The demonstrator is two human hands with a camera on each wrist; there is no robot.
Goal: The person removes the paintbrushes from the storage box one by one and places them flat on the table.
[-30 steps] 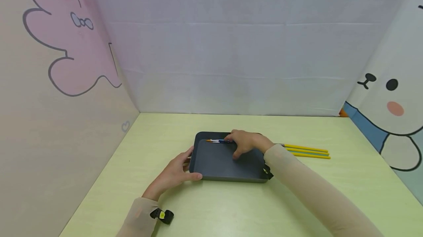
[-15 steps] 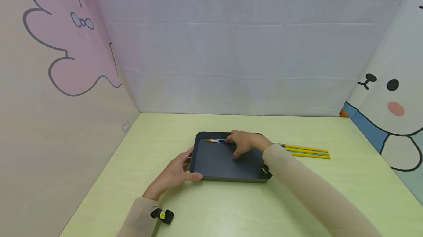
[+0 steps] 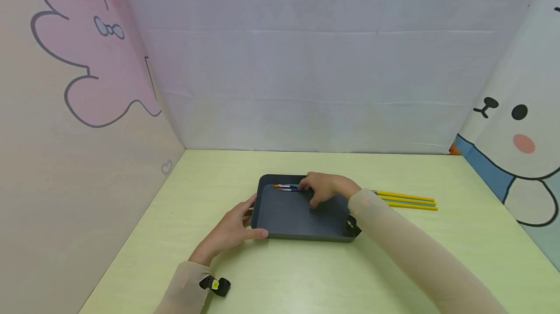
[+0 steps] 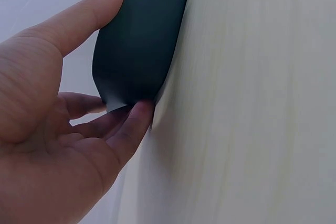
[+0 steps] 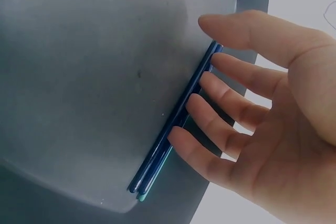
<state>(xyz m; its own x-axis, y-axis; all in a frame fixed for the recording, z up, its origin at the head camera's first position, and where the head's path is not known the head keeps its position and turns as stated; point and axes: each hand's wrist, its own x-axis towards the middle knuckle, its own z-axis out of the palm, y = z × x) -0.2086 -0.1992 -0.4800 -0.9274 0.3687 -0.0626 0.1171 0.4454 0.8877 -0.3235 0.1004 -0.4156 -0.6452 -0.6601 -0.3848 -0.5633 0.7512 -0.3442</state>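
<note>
A dark grey rectangular tray (image 3: 284, 219) lies on the table. My left hand (image 3: 229, 231) holds its left side, the thumb on the near rim and the other fingers around the corner, as the left wrist view also shows. Along the tray's far side lie slim paintbrushes (image 3: 284, 186) with orange-brown tips pointing left. The right wrist view shows dark blue handles (image 5: 170, 129) and a teal handle (image 5: 157, 176) beside them. My right hand (image 3: 323, 188) reaches over the tray; its fingertips touch the brush handles, while the thumb stays apart from them.
Several thin yellow sticks (image 3: 407, 195), with a teal one (image 3: 411, 201) among them, lie on the table right of the tray; my right sleeve hides part of their left ends. A white curtain (image 3: 323, 85) closes off the back, with cartoon-printed walls at both sides.
The tips of the brushes under my right hand have spread slightly, the nearer one shifting toward me and a little right. My left hand and the tray stay in place.
</note>
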